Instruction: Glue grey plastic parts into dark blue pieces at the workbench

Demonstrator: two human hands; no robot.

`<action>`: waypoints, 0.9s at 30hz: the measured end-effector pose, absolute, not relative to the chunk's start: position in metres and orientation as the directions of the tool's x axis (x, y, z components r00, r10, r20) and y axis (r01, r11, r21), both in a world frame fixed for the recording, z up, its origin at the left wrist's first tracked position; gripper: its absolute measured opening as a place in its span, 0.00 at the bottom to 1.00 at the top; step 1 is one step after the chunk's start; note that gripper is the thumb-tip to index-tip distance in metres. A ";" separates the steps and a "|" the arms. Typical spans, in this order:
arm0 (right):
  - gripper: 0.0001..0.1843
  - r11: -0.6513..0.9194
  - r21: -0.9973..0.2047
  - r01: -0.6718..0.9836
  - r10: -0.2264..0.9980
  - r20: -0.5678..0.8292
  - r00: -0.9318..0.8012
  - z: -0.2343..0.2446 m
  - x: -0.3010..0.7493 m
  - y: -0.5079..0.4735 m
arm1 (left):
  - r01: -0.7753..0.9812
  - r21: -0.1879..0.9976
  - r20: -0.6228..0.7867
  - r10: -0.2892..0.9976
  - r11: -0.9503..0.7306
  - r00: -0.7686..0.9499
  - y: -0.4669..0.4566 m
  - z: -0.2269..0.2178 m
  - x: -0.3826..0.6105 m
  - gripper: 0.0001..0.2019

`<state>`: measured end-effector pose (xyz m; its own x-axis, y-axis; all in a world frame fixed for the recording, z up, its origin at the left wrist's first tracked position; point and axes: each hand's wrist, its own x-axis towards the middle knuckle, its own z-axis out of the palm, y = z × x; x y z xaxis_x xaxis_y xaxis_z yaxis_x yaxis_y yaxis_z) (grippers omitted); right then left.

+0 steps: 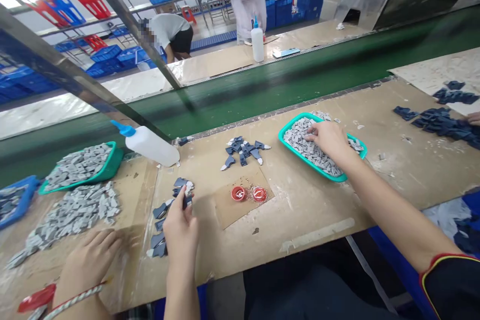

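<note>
My left hand (182, 227) is closed on a small dark blue plastic piece (185, 202), pinched upright between thumb and fingers. Beside it lie several loose dark blue pieces (159, 225), some with light grey parts on them. My right hand (330, 141) reaches into a turquoise basket (285, 143) full of small light grey pieces (300, 136). Its fingers are pinched together at the top of the heap; what is between them is hidden. Between my hands, two small red cups (238, 193) with a glossy clear content stand on a cardboard square (227, 212).
More dark blue pieces with grey parts (243, 150) lie behind the cups. A white squeeze bottle (152, 146) leans at the left. A co-worker's hand (88, 255) rests beside a grey heap (80, 207). A green conveyor belt (240, 100) runs behind the table; people stand beyond.
</note>
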<state>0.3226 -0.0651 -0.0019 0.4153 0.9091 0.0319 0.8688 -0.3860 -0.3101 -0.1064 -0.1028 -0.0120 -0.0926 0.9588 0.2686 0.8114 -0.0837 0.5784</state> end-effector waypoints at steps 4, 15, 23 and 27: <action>0.12 -0.361 -0.263 0.895 0.916 0.077 0.393 -0.009 0.317 -0.070 | 0.906 0.393 0.311 0.950 -0.159 0.031 -0.084 -0.019 -0.115 0.30; 0.12 -0.223 -0.511 0.831 0.892 0.237 0.385 0.015 0.294 -0.106 | 0.778 0.509 0.211 0.929 -0.369 0.303 -0.022 -0.013 -0.057 0.15; 0.16 -0.122 -0.978 0.167 0.990 -0.107 0.095 0.009 0.202 -0.156 | 0.609 0.704 0.166 0.918 -0.366 0.360 -0.005 -0.024 -0.042 0.08; 0.18 -0.265 -0.964 -0.026 0.961 -0.267 0.067 -0.012 0.177 -0.156 | 0.489 0.832 0.159 0.958 -0.261 0.240 -0.024 -0.015 -0.056 0.16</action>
<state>0.1768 -0.1559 -0.0120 0.0666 0.9615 -0.2667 -0.0262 -0.2655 -0.9638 -0.0563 -0.0244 -0.0149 0.2399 0.9576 0.1594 0.4892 -0.2611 0.8322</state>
